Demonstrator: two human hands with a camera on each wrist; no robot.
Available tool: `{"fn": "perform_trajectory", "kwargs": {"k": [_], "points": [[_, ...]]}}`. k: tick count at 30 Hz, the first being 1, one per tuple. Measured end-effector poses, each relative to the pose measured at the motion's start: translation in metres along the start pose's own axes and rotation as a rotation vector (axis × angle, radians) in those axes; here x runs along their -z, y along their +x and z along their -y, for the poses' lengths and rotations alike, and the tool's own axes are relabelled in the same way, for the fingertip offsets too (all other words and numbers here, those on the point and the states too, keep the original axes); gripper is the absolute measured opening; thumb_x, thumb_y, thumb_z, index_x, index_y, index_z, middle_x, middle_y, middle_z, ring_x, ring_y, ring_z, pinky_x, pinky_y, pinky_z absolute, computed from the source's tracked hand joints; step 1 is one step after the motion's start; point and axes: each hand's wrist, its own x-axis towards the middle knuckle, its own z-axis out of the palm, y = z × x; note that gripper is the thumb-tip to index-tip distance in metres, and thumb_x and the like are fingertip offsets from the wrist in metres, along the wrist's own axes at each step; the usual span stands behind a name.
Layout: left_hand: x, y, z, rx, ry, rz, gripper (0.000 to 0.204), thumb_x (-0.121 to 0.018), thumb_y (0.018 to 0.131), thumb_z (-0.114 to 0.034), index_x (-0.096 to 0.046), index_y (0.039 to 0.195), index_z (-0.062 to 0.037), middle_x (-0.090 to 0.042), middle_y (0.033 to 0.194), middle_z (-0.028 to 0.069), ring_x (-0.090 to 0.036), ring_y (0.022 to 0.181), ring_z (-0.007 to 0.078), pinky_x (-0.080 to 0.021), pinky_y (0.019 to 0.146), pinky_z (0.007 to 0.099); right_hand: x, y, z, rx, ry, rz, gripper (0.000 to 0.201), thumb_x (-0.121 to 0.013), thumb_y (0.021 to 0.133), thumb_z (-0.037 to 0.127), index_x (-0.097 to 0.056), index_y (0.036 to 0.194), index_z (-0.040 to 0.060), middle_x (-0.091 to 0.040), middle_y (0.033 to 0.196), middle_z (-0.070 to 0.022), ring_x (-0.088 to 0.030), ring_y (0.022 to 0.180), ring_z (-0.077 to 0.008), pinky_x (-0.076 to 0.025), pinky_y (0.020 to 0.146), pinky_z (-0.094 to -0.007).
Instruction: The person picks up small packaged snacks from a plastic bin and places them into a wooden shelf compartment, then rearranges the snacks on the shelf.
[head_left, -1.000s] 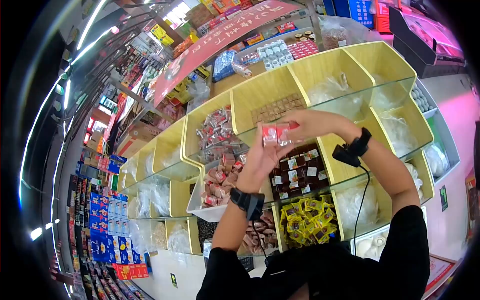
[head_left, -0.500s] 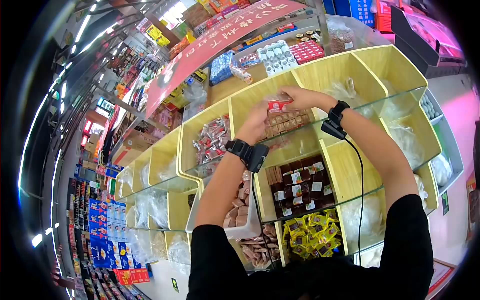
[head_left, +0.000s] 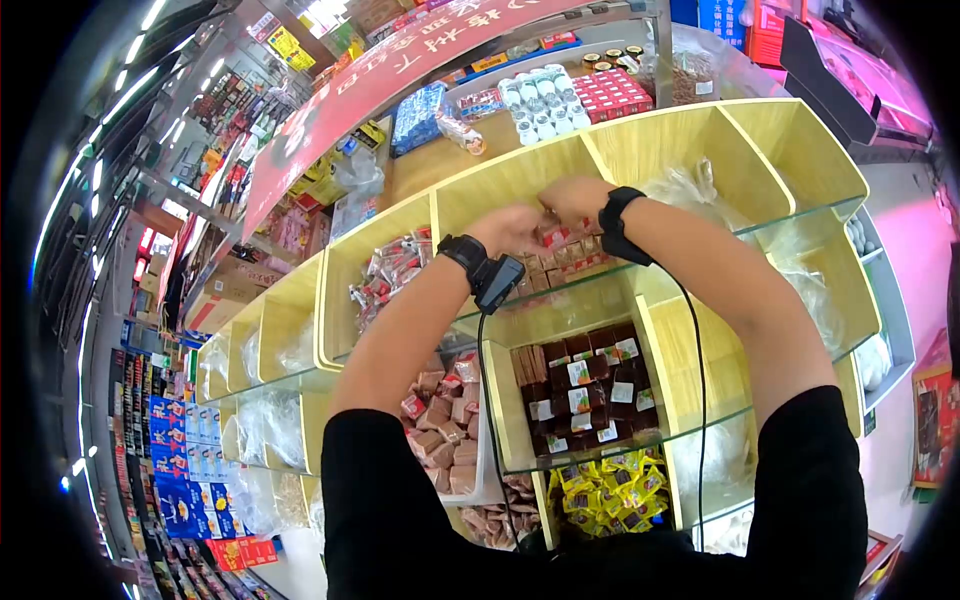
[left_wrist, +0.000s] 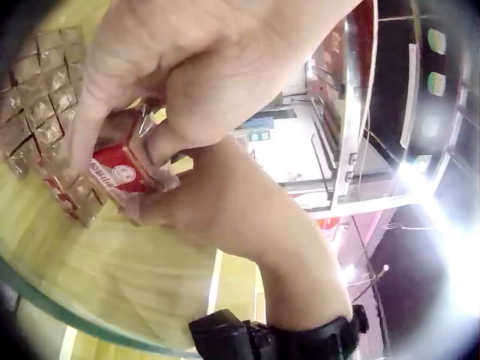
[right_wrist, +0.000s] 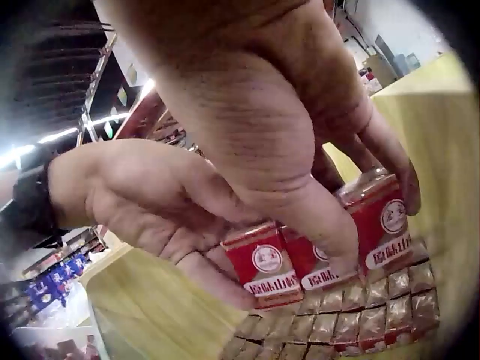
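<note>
Three small red packets with white lettering (right_wrist: 264, 264) stand side by side in a row between my hands, in the right wrist view. My right hand (head_left: 578, 200) grips the row, its thumb across the front and fingers at the far end. At the opposite end, my left hand (head_left: 508, 230) holds the nearest packet, its thumb and fingers around the side. The left wrist view shows a red packet (left_wrist: 121, 171) between both hands. Close below them lie neat rows of clear-wrapped brown blocks (right_wrist: 375, 319) in a wooden compartment.
A glass strip (head_left: 560, 292) edges the compartment's front. Neighbouring bins hold silver-and-red packets (head_left: 392, 278) and plastic bags (head_left: 690, 188). Lower down are dark labelled packs (head_left: 585, 390), yellow packets (head_left: 612, 492) and a white tub (head_left: 488, 440) of pinkish-brown packs. Black cables hang from both wrists.
Both hands have moved forward and down with the red packets, from above the lower bins into the compartment of brown blocks. The head view has shifted slightly.
</note>
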Motion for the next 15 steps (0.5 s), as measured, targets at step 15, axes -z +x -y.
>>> {"fn": "perform_trajectory", "kwargs": {"k": [15], "points": [[0.006, 0.072, 0.043, 0.208, 0.185, 0.192, 0.028, -0.061, 0.097, -0.004, -0.059, 0.125, -0.0016, -0.060, 0.128, 0.0111, -0.061, 0.114, 0.0250, -0.057, 0.097, 0.0360, -0.054, 0.032, -0.007, -0.151, -0.320, 0.506, 0.046, -0.087, 0.055, 0.020, -0.078, 0.100, 0.0128, -0.075, 0.097, -0.0120, -0.071, 0.093, -0.0314, -0.056, 0.075, -0.0404]]}}
